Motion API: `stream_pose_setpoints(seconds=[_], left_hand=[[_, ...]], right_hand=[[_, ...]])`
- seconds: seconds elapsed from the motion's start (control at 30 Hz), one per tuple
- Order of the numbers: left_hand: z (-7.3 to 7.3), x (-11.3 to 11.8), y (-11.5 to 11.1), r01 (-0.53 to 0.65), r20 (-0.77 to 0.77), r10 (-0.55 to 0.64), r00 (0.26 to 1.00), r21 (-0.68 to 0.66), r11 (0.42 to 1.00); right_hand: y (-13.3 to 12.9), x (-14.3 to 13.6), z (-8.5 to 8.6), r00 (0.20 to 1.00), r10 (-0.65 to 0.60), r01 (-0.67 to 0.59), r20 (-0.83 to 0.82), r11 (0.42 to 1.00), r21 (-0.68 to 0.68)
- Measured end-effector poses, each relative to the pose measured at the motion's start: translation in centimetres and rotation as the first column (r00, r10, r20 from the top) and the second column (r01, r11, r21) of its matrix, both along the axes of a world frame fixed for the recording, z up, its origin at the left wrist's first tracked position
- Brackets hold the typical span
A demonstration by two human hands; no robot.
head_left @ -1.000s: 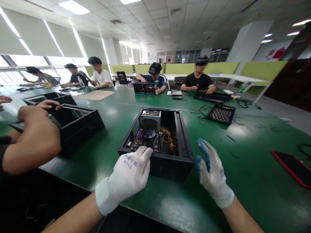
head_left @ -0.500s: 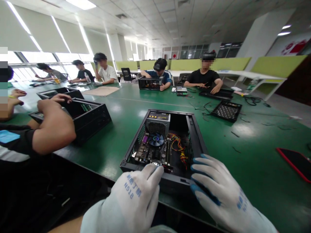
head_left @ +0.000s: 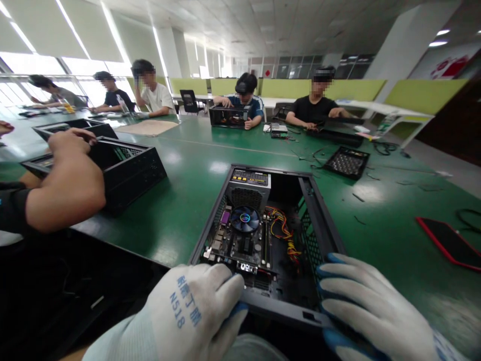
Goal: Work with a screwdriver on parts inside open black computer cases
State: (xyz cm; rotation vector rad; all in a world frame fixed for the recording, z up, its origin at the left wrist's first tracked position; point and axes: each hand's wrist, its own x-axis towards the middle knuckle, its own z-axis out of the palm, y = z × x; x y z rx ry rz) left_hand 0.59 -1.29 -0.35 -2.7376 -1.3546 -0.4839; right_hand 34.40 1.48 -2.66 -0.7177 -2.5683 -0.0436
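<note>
An open black computer case (head_left: 278, 303) lies in front of me on the green table. Inside it are a motherboard with a round fan (head_left: 245, 218), a power supply (head_left: 250, 189) and red, yellow and black cables (head_left: 280, 225). My left hand (head_left: 199, 306), in a white glove with blue palm, has its fingers wrapped over the case's near left edge. At the near right corner, my right hand (head_left: 370, 301), gloved alike, rests its slightly spread fingers on the case's side; its thumb is below the edge. The undersides of both hands are hidden.
A co-worker's arm (head_left: 71, 175) reaches over another black case (head_left: 137, 173) at the left. A red-edged black item (head_left: 449, 243) lies at the right. Farther back are a black perforated part (head_left: 346, 161), loose cables and other people with cases.
The case has come nearer and shifted a little right, both hands with it. My view has tilted down. A person at the back right has lifted a dark panel.
</note>
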Motion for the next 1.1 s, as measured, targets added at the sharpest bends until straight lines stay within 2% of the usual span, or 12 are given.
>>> stream_pose_setpoints(seconds=[0.13,0.23,0.3,0.4,0.5,0.63,0.7,0.9,1.0,1.1], left_hand=[[0.4,0.3,0.0,-0.012,-0.036,0.010,0.999,-0.075,0.997],[0.3,0.3,0.2,-0.010,-0.047,0.005,0.999,-0.123,0.992],[0.0,0.2,0.2,0.001,-0.031,-0.005,1.000,-0.114,0.993],[-0.7,0.2,0.2,0.004,0.019,-0.004,1.000,-0.037,0.999],[-1.2,0.1,0.1,-0.014,0.029,0.014,0.999,-0.008,1.000],[-1.2,0.1,0.1,-0.012,0.027,0.012,1.000,0.002,1.000],[-0.9,0.2,0.1,-0.012,0.039,0.012,0.999,0.014,1.000],[0.5,0.1,-0.1,-0.016,0.074,0.019,0.997,-0.048,0.999],[0.4,0.0,-0.2,-0.013,0.134,0.021,0.991,-0.061,0.998],[-0.1,0.0,-0.1,-0.018,0.133,0.027,0.991,-0.069,0.997]], right_hand=[[1.4,-1.0,2.8,0.998,0.010,-0.006,0.070,0.998,-0.062],[3.7,-3.6,4.5,0.994,-0.056,0.061,0.098,0.997,-0.051],[5.7,-5.9,4.8,0.980,-0.092,0.097,0.176,0.995,-0.021],[9.2,-9.4,4.3,0.912,-0.100,0.098,0.397,0.995,0.025],[12.0,-12.7,3.2,0.787,-0.099,0.104,0.609,0.994,0.027],[13.5,-16.2,2.4,0.593,-0.046,0.119,0.804,0.992,-0.031],[13.5,-17.4,2.2,0.549,-0.017,0.103,0.836,0.994,-0.047],[13.3,-18.3,1.9,0.578,0.016,0.043,0.816,0.998,-0.049],[13.6,-17.8,1.5,0.591,0.025,0.036,0.806,0.998,-0.058],[14.2,-17.1,1.3,0.617,0.029,0.044,0.787,0.996,-0.071]])
